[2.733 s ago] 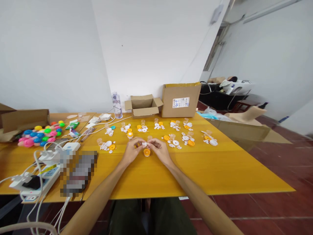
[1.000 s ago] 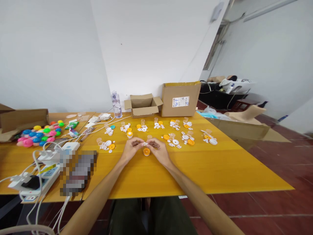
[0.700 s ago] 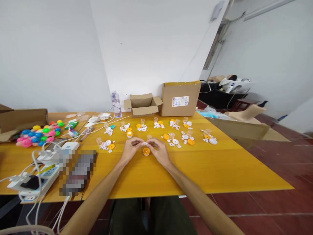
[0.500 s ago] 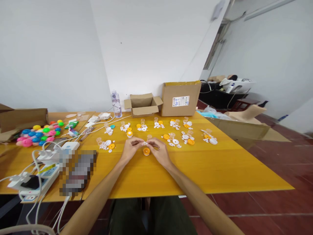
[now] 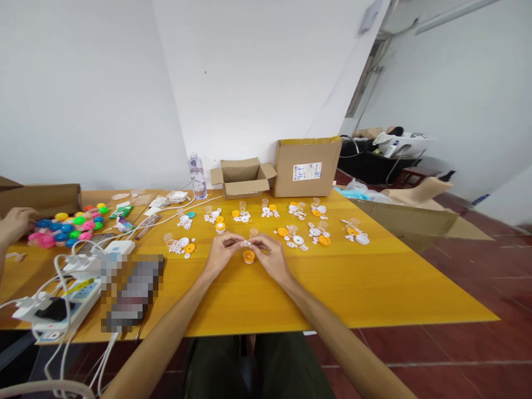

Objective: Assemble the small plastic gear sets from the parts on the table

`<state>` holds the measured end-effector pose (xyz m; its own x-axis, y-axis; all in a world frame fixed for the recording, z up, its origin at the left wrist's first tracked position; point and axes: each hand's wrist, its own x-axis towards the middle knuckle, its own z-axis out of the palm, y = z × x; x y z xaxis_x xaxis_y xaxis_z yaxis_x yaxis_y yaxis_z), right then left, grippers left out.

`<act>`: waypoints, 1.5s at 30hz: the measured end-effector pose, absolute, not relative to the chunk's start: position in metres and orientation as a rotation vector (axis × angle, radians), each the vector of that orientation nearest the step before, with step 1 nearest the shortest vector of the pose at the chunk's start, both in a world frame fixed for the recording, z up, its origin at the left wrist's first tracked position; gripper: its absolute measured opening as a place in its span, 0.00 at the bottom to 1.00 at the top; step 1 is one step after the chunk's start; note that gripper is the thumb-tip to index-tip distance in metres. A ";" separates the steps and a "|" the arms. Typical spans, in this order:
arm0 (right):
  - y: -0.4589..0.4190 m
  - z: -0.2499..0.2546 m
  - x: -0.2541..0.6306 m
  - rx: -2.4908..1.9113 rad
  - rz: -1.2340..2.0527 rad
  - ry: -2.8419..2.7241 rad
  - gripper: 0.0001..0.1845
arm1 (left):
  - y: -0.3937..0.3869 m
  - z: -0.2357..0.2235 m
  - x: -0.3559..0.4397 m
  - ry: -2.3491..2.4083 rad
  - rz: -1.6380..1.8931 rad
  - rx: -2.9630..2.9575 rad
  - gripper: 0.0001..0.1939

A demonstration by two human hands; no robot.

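Observation:
Between the fingertips of my left hand (image 5: 223, 252) and my right hand (image 5: 268, 255) is a small white plastic part (image 5: 246, 243), pinched from both sides. Its exact shape is too small to make out. Just below my fingers an orange and white round plastic piece (image 5: 248, 256) stands on the table. A clear plastic cup (image 5: 254, 233) shows behind my fingertips. Beyond my left hand is another orange and white round piece (image 5: 220, 227). Small groups of white gears, orange discs (image 5: 282, 232) and clear cups lie in an arc around my hands.
An open cardboard box (image 5: 246, 185), a closed carton (image 5: 307, 169) and a water bottle (image 5: 198, 177) stand at the back. On the left lie colourful balls (image 5: 66, 228), a power strip (image 5: 89, 288) with cables and a pixelated dark object (image 5: 135, 293). Another person's hand (image 5: 19, 224) is beside the balls.
Another person's hand has come into view at the far left, by the balls. My own hands stay almost in place, still pinching the small white part.

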<state>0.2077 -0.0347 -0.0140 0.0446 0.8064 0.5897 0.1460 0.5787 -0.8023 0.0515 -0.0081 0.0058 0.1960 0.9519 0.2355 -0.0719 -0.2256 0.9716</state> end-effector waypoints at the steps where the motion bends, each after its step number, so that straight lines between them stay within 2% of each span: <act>1: -0.035 -0.014 0.208 -0.858 0.611 -1.469 0.06 | -0.008 0.006 0.051 0.902 1.242 1.434 0.06; 45: -0.035 -0.015 0.208 -0.890 0.710 -1.402 0.08 | -0.008 0.007 0.051 0.886 1.217 1.436 0.10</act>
